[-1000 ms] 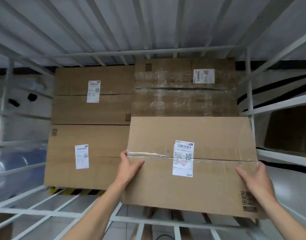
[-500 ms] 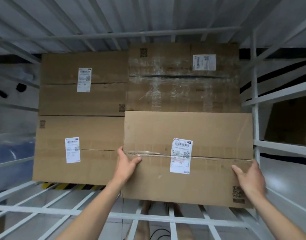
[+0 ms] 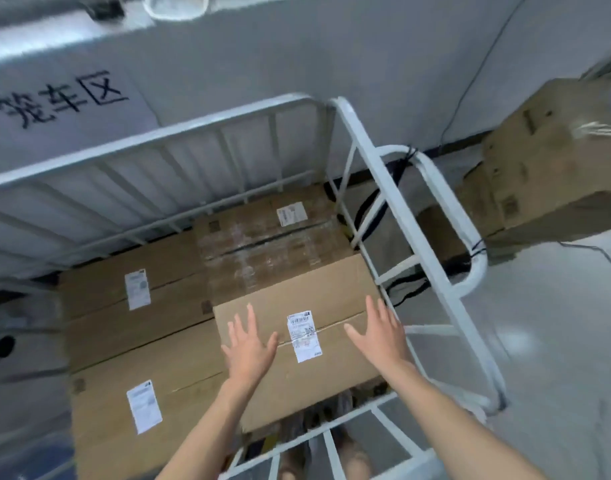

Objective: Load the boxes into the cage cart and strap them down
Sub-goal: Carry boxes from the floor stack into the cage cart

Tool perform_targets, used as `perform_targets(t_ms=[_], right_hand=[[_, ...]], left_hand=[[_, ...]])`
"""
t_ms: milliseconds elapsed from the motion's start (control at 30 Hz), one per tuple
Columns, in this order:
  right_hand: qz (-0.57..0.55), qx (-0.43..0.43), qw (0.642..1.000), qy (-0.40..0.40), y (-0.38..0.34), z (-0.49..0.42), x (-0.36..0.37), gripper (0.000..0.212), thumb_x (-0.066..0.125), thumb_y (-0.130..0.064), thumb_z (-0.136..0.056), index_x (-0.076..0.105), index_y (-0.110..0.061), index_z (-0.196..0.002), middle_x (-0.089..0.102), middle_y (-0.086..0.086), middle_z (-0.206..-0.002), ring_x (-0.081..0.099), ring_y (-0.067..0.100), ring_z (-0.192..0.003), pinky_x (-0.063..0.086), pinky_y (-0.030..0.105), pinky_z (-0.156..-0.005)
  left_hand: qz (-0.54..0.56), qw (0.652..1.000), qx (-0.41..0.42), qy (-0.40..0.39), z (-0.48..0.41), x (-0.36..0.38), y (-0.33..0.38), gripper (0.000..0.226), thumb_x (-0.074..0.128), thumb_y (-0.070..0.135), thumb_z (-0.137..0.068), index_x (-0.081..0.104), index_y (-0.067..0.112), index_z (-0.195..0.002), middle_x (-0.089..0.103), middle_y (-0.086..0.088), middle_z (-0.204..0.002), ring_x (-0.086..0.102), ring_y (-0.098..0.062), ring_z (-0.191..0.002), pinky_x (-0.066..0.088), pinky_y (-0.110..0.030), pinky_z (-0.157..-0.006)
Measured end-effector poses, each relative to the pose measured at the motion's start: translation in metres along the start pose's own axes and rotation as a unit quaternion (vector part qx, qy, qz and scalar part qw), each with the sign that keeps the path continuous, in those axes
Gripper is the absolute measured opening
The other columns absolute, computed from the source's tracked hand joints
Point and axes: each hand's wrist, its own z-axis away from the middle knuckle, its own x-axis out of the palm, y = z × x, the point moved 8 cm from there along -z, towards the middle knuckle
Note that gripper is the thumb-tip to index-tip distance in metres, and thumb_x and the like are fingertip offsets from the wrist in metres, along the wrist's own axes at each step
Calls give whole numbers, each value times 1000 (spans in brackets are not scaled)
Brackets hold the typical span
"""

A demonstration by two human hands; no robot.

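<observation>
The cage cart (image 3: pixel 394 188) is made of white-painted metal bars and is viewed from above, with its back rail (image 3: pixel 158 136) standing close to a grey wall (image 3: pixel 366 64). Black characters (image 3: pixel 61 98) are painted on a lower section of that wall. A thin dark cable (image 3: pixel 484 64) runs down the wall at the right.

Four cardboard boxes are seen inside the cart, laid flat in two rows and touching one another. The front right box (image 3: pixel 331 292) lies against the cart's right side, its top slightly higher than the front left box (image 3: pixel 124 375). A white shipping label (image 3: pixel 304 336) is stuck across its taped seam. Behind it lie the rear right box (image 3: pixel 262 244), heavily covered in clear tape, and the rear left box (image 3: pixel 158 268).

The left hand (image 3: pixel 250 348) and the right hand (image 3: pixel 380 336) are held over the top of the front right box, one on each side of the label. The grip of each is wide: fingers are straight and spread, and nothing is held. Whether the palms touch the cardboard cannot be told.

A rounded loop rail (image 3: pixel 446 202) is fixed outside the right side, with black ties (image 3: pixel 408 154) wound on it. The floor (image 3: pixel 556 341) is grey and glossy. Stacked cartons (image 3: pixel 546 168) stand on it to the right, apart from the cart.
</observation>
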Motion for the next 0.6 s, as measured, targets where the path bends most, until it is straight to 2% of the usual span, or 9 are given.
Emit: perform_targets(t_ms=[133,300,400,500,600], right_hand=[[-10,9,999,35,8,69,-51,89,34,-72,-95,3,-24,-162,3,7,-170,5,29,-156,11,48,-125],[-16,32,993,111,61,140,-109,81,30,-66,-97,4,-24,-162,2,10,-170,1,32,-156,3,53,-125],[-46,78,984,151,124,174,-142,81,29,-65,-97,2,-26,-162,-1,10,-170,-2,34,-156,1,55,-123],[-73,144,968,194,202,204,-170,82,27,-67,-96,1,-26,-162,0,10,-170,-2,34,-156,0,54,-122],[-97,199,949,223,282,228,-196,83,27,-68,-95,4,-25,-162,4,10,-170,2,35,-155,2,55,-123]], left_hand=[[-43,994,104,-2,59,-30,81,86,48,56,-99,-2,28,-162,0,-13,-170,-2,-32,-156,11,-64,-120],[-113,963,242,-37,138,-10,197,84,40,62,-99,-6,32,-161,-7,-8,-170,-10,-30,-156,2,-62,-122],[-139,930,334,-60,191,16,277,82,39,61,-99,-7,34,-161,-10,-7,-170,-13,-29,-156,-2,-61,-121],[-172,894,409,-65,242,47,349,81,42,59,-99,-3,33,-162,-8,-6,-170,-11,-30,-156,1,-63,-120],[-219,860,457,-56,287,81,414,82,40,62,-99,-5,32,-162,-7,-7,-170,-10,-31,-156,2,-61,-122]])
